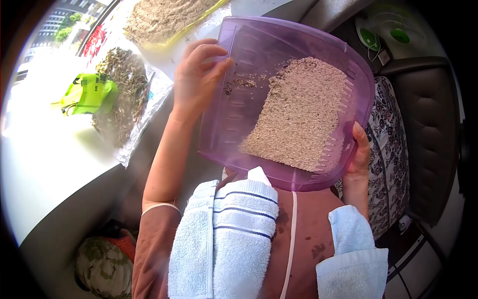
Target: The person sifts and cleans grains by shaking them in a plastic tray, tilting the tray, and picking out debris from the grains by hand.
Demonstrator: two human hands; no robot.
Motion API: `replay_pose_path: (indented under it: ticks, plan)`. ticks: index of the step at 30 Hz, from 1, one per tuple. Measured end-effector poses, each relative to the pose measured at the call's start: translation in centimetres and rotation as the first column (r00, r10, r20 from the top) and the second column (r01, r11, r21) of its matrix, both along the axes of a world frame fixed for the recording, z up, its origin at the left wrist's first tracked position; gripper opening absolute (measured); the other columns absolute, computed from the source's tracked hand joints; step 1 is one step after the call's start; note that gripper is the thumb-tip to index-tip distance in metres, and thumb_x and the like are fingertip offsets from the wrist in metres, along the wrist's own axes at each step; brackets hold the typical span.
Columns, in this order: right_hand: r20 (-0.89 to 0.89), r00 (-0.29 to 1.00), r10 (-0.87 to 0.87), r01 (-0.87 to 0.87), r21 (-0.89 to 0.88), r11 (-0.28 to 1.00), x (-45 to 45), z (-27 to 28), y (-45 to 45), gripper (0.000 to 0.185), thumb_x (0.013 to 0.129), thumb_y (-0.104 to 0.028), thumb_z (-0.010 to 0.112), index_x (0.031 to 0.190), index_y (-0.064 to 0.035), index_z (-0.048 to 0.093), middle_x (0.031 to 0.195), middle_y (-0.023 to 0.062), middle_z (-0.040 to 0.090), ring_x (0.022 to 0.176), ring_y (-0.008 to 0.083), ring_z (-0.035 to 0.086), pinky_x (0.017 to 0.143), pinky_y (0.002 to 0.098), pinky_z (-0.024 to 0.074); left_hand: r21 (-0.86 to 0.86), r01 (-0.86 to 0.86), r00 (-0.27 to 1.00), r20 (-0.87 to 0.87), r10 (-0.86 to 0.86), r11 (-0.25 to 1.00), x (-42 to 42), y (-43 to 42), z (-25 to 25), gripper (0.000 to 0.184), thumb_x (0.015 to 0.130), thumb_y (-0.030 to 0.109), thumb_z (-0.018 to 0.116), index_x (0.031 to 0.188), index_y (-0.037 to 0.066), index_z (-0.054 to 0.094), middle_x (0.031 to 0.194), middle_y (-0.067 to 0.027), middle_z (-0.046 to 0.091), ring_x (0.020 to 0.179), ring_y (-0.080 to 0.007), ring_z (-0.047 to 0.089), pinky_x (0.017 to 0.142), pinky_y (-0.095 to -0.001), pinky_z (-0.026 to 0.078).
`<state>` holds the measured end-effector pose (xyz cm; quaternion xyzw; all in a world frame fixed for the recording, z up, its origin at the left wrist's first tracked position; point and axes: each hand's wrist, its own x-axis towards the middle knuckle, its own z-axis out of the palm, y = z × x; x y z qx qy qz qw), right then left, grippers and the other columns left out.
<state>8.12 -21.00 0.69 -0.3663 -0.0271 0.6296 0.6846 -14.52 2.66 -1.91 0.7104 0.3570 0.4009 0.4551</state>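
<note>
A translucent purple plastic scoop-shaped tray is held in front of my body, its lower edge close to the brown apron. Pale grain lies in a thick layer over its middle and right part. Dark bits of chaff are scattered near its left edge. My right hand grips the tray's right rim, thumb on the near side. At the upper left rim is my left hand, fingers bent and drawn together; what lies between them is hidden.
On the white table to the left, dried plant stalks lie on a plastic bag beside a bright green packet. A grain heap sits on a yellow-edged sheet. A dark padded seat and a green fan are right.
</note>
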Motion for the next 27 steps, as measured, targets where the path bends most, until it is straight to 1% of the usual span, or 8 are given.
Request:
replay_pose_path:
  ticks: [4, 7, 10, 14, 18, 21, 24, 27]
  plan:
    - [0.02, 0.999, -0.025, 0.025, -0.016, 1.0, 0.2, -0.3, -0.3, 0.067, 0.084, -0.029, 0.064, 0.136, 0.0024, 0.036, 0.129, 0.0202, 0.051, 0.118, 0.0316, 0.053, 0.101, 0.0456, 0.0446, -0.387, 0.064, 0.992, 0.126, -0.016, 0.92, -1.5, -0.2, 0.4, 0.019, 0.091, 0.013, 0.061, 0.1, -0.004, 0.063, 0.097, -0.0069, 0.065, 0.087, -0.0134, 0.062, 0.078, -0.0257, 0.052]
    - [0.045, 0.998, -0.039, 0.04, -0.029, 0.999, 0.3, -0.4, -0.4, 0.067, 0.085, -0.029, 0.064, 0.136, 0.0022, 0.036, 0.13, 0.0199, 0.05, 0.118, 0.0315, 0.052, 0.101, 0.0454, 0.0441, -0.489, 0.107, 0.987, 0.157, -0.034, 0.865, -2.0, -0.3, 0.5, 0.027, 0.092, 0.014, 0.06, 0.114, -0.001, 0.058, 0.109, -0.0092, 0.064, 0.094, -0.0151, 0.062, 0.084, -0.0278, 0.052]
    - [0.069, 0.997, -0.031, 0.033, -0.033, 0.999, 0.5, -0.6, -0.5, 0.067, 0.084, -0.03, 0.064, 0.137, 0.0018, 0.036, 0.13, 0.0194, 0.05, 0.119, 0.0315, 0.052, 0.102, 0.0455, 0.043, -0.449, 0.103, 0.99, 0.134, -0.046, 0.888, -1.7, -0.6, 0.6, 0.039, 0.09, 0.013, 0.062, 0.124, -0.002, 0.05, 0.113, -0.0103, 0.061, 0.097, -0.0148, 0.06, 0.086, -0.028, 0.051]
    - [0.081, 0.996, -0.024, 0.027, -0.031, 0.999, 0.5, -0.6, -0.4, 0.068, 0.084, -0.029, 0.064, 0.137, 0.0013, 0.035, 0.132, 0.0188, 0.049, 0.12, 0.0316, 0.051, 0.103, 0.0459, 0.0416, -0.329, 0.08, 0.995, 0.087, -0.054, 0.941, -0.9, -1.6, -0.5, 0.061, 0.077, 0.02, 0.078, 0.125, -0.002, 0.049, 0.117, -0.0112, 0.056, 0.094, -0.0158, 0.06, 0.08, -0.0303, 0.053]
    - [0.091, 0.996, -0.02, 0.023, -0.034, 0.999, 0.4, -0.7, -0.5, 0.068, 0.084, -0.029, 0.064, 0.138, 0.0012, 0.035, 0.132, 0.0189, 0.049, 0.121, 0.0321, 0.05, 0.103, 0.0463, 0.0412, -0.068, -0.026, 0.982, -0.191, 0.012, 0.997, -0.2, -2.2, -0.7, 0.064, 0.074, 0.017, 0.079, 0.129, 0.004, 0.049, 0.111, -0.0111, 0.057, 0.09, -0.0181, 0.061, 0.079, -0.0301, 0.053]
    - [0.088, 0.996, -0.026, 0.029, -0.032, 0.999, 0.3, -0.5, -0.7, 0.069, 0.083, -0.029, 0.065, 0.138, 0.0012, 0.035, 0.132, 0.019, 0.049, 0.12, 0.0324, 0.05, 0.103, 0.0463, 0.0412, -0.166, -0.009, 0.992, -0.125, -0.012, 0.986, 0.0, -2.3, -0.4, 0.054, 0.084, 0.007, 0.069, 0.131, -0.003, 0.045, 0.116, -0.0098, 0.055, 0.091, -0.0111, 0.059, 0.079, -0.0232, 0.052]
    - [0.064, 0.998, -0.025, 0.026, -0.017, 1.0, 0.6, -0.4, -1.0, 0.069, 0.083, -0.029, 0.065, 0.138, 0.001, 0.034, 0.132, 0.0191, 0.049, 0.12, 0.0323, 0.05, 0.103, 0.0464, 0.0416, -0.36, 0.026, 0.994, 0.112, 0.015, 0.933, -0.2, -2.3, -0.2, 0.04, 0.09, 0.008, 0.062, 0.127, -0.002, 0.051, 0.11, -0.0087, 0.061, 0.09, -0.0102, 0.06, 0.079, -0.0231, 0.052]
    - [0.057, 0.998, -0.009, 0.01, -0.012, 1.0, 0.8, -0.2, -1.5, 0.069, 0.083, -0.029, 0.065, 0.138, 0.001, 0.034, 0.133, 0.019, 0.048, 0.12, 0.0321, 0.05, 0.102, 0.0464, 0.042, -0.571, 0.065, 0.98, 0.19, 0.055, 0.818, -1.0, -2.1, 0.2, 0.032, 0.094, 0.01, 0.055, 0.124, -0.002, 0.054, 0.105, -0.0075, 0.064, 0.091, -0.0104, 0.062, 0.08, -0.023, 0.052]
